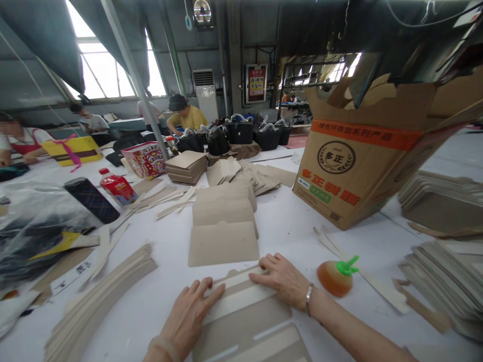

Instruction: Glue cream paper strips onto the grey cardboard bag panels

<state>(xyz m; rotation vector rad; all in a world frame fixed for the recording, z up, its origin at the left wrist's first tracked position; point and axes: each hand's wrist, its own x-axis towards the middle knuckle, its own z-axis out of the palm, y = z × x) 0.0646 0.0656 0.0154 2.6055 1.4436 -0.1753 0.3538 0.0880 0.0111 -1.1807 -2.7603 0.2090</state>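
Here, card piece: grey cardboard panel [245, 314] with pale strips lay flat on the white table [294, 226], at the near edge, under both hands.
Left hand: left hand [188, 314] pressed palm-down on the panel's left side, fingers spread and flat, gripping nothing.
Right hand: right hand [283, 279] rested on the panel's upper right edge, fingers extended, not clenched; bracelet [308, 297] at the wrist.
Nearby right: orange glue applicator [335, 276] with green cap, apart from the right hand.
Ahead: overlapping row of cut card pieces [223, 221] just beyond the panel.
Left: long fanned stack of card strips [101, 296].
Far right: open printed carton [362, 166], tilted.
Background: other people seated at the table's far side.
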